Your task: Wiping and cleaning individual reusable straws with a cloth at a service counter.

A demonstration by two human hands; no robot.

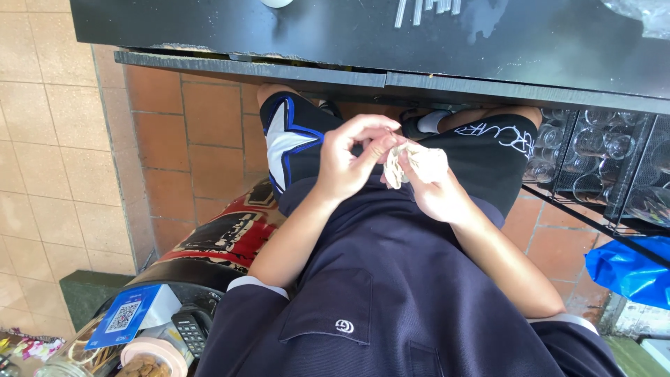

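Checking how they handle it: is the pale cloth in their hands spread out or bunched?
Bunched. The cloth sits crumpled between the left hand and right hand.

hands (391, 164) over lap | counter (349, 35) ahead | glass rack (600, 160) right
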